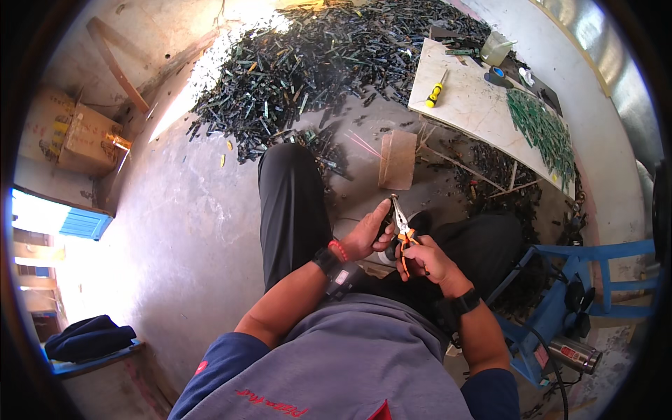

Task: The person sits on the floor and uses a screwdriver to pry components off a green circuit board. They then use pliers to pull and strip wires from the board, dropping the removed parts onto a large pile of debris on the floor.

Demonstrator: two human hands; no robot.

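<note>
Long-nose pliers (402,224) with orange and black handles are gripped in my right hand (428,260), jaws pointing up and away from me. Just left of them, my left hand (367,233) is closed around a dark piece (383,225), mostly hidden by the fingers. The plier tips meet a small bit right at my left fingertips; it is too small to name. Both hands are held over my lap, between my knees. Beyond them a flat brown board (397,159) rests on the floor beside thin pinkish sticks.
A large heap of dark strips (294,84) covers the far floor. At right, a low table (455,73) bears a yellow screwdriver (435,94), a tape roll (498,72) and green strips (539,129). A blue chair (560,315) and metal flask (575,355) are near right; cartons (87,143) stand left.
</note>
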